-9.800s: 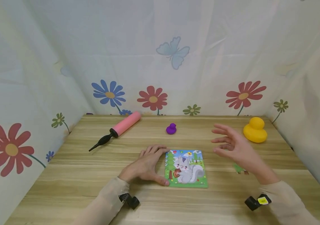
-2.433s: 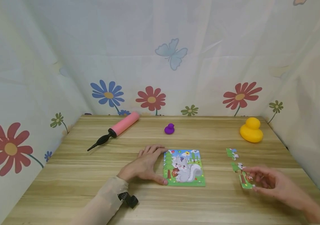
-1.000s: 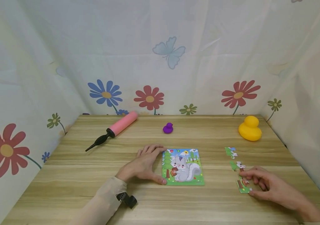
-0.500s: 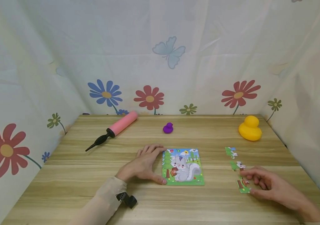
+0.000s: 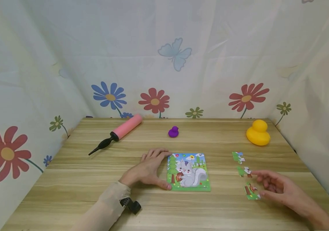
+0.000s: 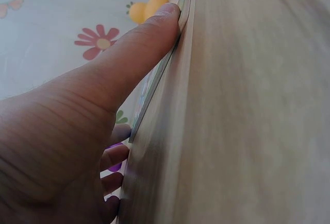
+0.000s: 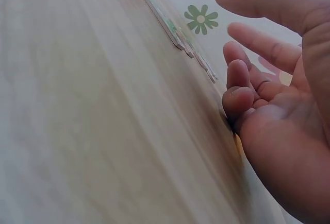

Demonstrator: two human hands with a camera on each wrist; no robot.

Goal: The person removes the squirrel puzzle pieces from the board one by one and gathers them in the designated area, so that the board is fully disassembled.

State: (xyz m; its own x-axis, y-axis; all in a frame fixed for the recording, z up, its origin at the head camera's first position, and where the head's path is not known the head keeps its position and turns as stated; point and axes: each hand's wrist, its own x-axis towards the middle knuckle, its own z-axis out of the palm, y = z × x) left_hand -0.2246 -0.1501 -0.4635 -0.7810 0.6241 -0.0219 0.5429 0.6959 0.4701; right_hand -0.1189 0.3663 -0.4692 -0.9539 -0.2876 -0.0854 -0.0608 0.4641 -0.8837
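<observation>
Puzzle (image 5: 187,172) near-square, picture top facing far; unclenched left hand (image 5: 148,170) touching its left edge; unclenched right hand (image 5: 286,192) beside three pieces (image 5: 241,171) in near-to-far row; yellow duck (image 5: 258,134) beyond.

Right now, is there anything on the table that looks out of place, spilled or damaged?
Nothing looks spilled or damaged. The squirrel picture looks intact, and the yellow duck and purple duck sit upright. Only the three puzzle pieces by the right hand look untidy: they lie apart in an uneven column, not joined.
</observation>
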